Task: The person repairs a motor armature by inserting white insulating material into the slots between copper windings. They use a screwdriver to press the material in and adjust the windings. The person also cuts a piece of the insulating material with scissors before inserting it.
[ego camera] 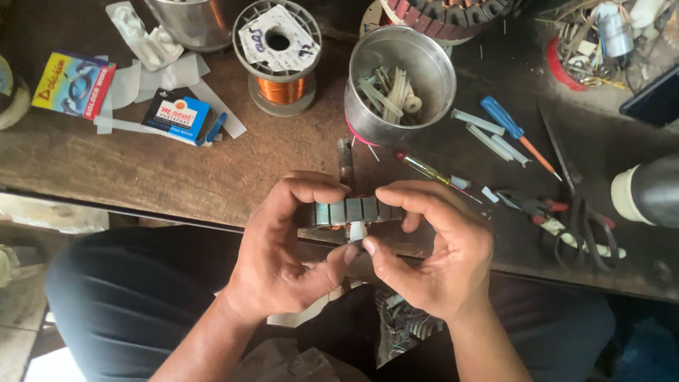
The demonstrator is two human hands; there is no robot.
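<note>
Seen from the head camera, we hold a ring-shaped motor stator core [351, 211] between both hands, just above the near edge of a worn wooden workbench [212, 170] and over our lap. Our left hand [283, 247] curls around the core's left side, fingers arched over the top and thumb reaching under toward the middle. Our right hand [435, 244] closes on the right side the same way, index finger bent over the top edge. Between the two thumbs, right under the core, sits a small white insulation slip [357, 230]; the thumb tips press in on it from both sides, though we cannot tell which hand really pinches it.

Behind the core on the bench stands a steel cup [399, 81] filled with pale slips and sleeves. To its left is a spool of copper wire [281, 60], and further left lie a blue and black packet [175, 114] and a yellow and red packet [73, 83]. A blue-handled screwdriver [511, 131] lies to the right of the cup, well clear of our hands, and black scissors [583, 230] rest near the bench's edge beside our right hand.
</note>
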